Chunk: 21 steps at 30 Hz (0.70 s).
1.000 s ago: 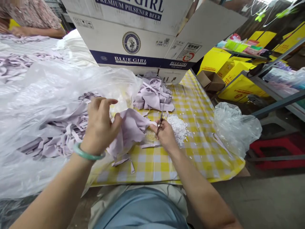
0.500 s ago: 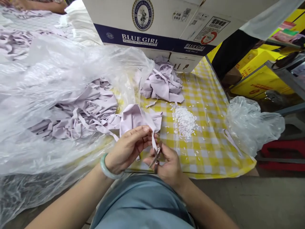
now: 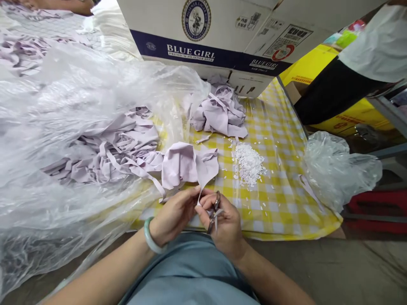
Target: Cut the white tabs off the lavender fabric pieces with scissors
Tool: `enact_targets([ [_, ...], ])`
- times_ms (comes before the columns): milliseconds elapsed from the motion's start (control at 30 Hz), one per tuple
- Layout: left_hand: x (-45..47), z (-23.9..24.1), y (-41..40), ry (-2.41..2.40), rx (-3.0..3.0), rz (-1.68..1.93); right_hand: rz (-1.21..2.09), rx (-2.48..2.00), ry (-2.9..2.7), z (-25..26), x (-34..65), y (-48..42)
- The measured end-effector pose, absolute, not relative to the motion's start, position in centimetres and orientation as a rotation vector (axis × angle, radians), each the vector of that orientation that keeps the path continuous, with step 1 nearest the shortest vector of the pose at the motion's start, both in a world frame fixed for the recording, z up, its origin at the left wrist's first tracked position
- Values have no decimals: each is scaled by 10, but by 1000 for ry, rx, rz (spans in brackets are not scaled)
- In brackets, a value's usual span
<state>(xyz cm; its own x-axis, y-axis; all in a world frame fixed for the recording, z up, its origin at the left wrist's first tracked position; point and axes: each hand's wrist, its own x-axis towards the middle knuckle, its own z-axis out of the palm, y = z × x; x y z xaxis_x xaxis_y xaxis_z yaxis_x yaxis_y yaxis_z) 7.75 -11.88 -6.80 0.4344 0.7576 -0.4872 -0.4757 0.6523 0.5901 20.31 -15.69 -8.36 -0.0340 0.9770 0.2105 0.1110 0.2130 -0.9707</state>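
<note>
At the near edge of the yellow-checked tablecloth point(image 3: 276, 199), both hands work close together just above the person's lap. Left hand point(image 3: 176, 212), pale green bangle point(image 3: 149, 237) on the wrist, pinches the narrow strap end of a lilac fabric piece point(image 3: 186, 165) between thumb and forefinger; the rest of that piece lies on the cloth just beyond the fingers. Right hand point(image 3: 225, 222) is curled tight round a pair of small snips point(image 3: 213, 212), blades pointing down toward the lap, thumb tip meeting the same strap end; cannot tell whether the blades are parted. To the left, a big clear plastic bag point(image 3: 47, 127) spreads over the table, holding a heap of lilac pieces point(image 3: 108, 148) that touches the held piece. Farther back, a second lilac pile point(image 3: 221, 112) sits against the foot of a Blue Girl cardboard box point(image 3: 203, 29). A mound of white clippings point(image 3: 249, 163) lies just right of the held piece, with loose bits scattered about it. A crumpled clear bag point(image 3: 337, 169) hangs off the table's right edge. Beyond it stands another person point(image 3: 333, 89), white top, dark trousers, with yellow cartons point(image 3: 305, 65) behind.
</note>
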Motion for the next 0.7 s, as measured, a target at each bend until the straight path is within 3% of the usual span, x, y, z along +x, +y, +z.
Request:
enact_targets([
  [133, 64, -60, -120, 810, 473, 838, 1025, -1110, -1503, -89, 209, -161],
  [233, 51, -50, -118, 903, 720, 882, 848, -1086, -1586, -65, 227, -130],
  [500, 27, -34, -120, 924, 951, 740, 835, -739, -2513, -22, 229, -28],
  [700, 0, -26, -113, 996, 837, 837, 416, -788, -2232, -5, 224, -21],
])
